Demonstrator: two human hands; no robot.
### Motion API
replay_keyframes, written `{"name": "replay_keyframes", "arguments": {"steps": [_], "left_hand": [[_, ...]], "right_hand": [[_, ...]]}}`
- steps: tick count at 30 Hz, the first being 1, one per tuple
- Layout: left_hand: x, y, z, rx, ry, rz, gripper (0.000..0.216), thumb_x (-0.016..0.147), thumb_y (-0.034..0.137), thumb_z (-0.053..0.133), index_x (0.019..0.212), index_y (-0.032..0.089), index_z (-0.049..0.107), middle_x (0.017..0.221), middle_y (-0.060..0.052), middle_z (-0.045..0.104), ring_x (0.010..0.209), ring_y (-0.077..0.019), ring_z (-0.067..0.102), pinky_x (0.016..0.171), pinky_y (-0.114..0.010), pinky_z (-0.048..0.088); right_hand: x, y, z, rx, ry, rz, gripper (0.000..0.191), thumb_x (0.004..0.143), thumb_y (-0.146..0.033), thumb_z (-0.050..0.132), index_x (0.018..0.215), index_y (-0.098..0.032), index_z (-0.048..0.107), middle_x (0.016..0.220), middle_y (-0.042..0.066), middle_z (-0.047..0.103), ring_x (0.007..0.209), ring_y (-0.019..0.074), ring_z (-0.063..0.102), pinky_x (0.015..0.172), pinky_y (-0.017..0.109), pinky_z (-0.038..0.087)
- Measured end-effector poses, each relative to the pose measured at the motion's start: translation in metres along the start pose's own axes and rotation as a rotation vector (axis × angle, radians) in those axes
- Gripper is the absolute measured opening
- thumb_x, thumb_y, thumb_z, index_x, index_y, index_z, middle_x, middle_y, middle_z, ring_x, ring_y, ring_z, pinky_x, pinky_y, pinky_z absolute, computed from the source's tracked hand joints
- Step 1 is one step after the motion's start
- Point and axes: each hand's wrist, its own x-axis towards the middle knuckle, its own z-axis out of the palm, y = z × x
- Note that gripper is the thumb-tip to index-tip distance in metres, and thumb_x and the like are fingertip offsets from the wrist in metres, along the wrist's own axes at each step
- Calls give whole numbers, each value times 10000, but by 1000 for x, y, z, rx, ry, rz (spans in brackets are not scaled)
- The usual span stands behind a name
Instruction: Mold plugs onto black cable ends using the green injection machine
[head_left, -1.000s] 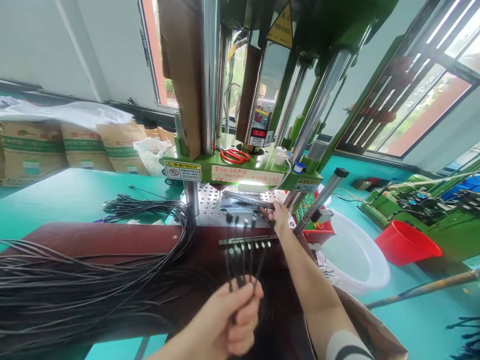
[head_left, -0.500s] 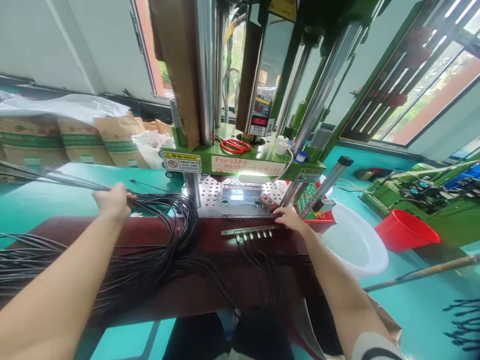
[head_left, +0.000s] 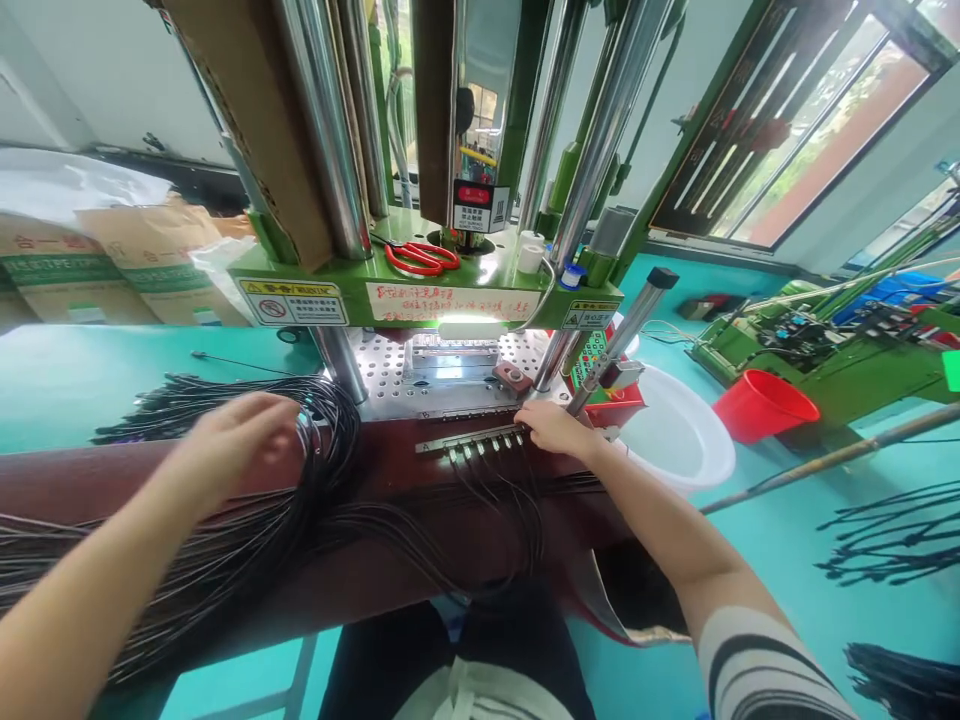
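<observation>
My left hand [head_left: 251, 430] hangs above the left part of the table, beside a looped bundle of black cables [head_left: 341, 420]. Motion smears its fingers, and I see no cable in them. At the right end of a metal strip [head_left: 469, 440], the fingers of my right hand [head_left: 551, 428] are closed and hide that end. Several cable ends with metal plugs sit along this strip, their black cables [head_left: 517, 500] running down toward me. Just behind it lies a second metal strip [head_left: 465, 412], at the front edge of the press's perforated plate [head_left: 382, 375].
A green press [head_left: 300, 290] with steel columns rises ahead; red-handled scissors [head_left: 421, 258] lie on it. More cables [head_left: 225, 550] cover the dark red table [head_left: 375, 590] at left. To the right are a white tub [head_left: 712, 450] and a red bucket [head_left: 765, 410].
My left hand has let go of the cables it held out to the left and moved right and down. My right hand has shifted from the back strip to the front strip's end.
</observation>
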Motion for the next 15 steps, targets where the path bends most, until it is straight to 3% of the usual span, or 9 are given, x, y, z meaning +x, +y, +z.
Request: {"name": "replay_keyframes", "arguments": {"steps": [3,5,7,10,15], "left_hand": [[-53,1,63,43,-629,-53,338,702,421,608,919,168,555,713,-16,600,582,-129,532,472,-233,429],[-80,-6,101,37,-825,-119,403,686,414,628,964,134,546,799,-57,621,661,-148,564,571,-274,473],[-97,-16,130,-64,-868,-230,468,683,398,641,1034,118,510,890,-95,625,738,-162,590,678,-306,485],[-109,-26,159,-316,-815,-393,505,678,356,666,1073,111,468,981,-133,613,840,-173,606,806,-311,459],[-107,-19,197,-532,-878,-455,426,647,253,711,997,142,496,978,-104,629,847,-138,607,777,-251,438]], "right_hand": [[2,-9,-9,-75,-86,0,386,646,-42,489,985,-178,614,968,76,600,923,219,543,804,300,371],[5,-10,-19,-105,-136,15,348,630,-64,509,926,-198,632,942,62,614,879,210,563,737,269,387],[8,-9,-30,-130,-143,63,305,638,-78,495,879,-193,642,936,70,625,854,211,576,683,258,390],[11,-7,-46,-148,-92,158,293,645,-87,467,859,-178,645,904,82,649,833,223,587,648,259,383],[21,3,-64,-111,25,226,330,652,-103,462,909,-189,650,919,56,663,870,206,575,674,241,374]]}}
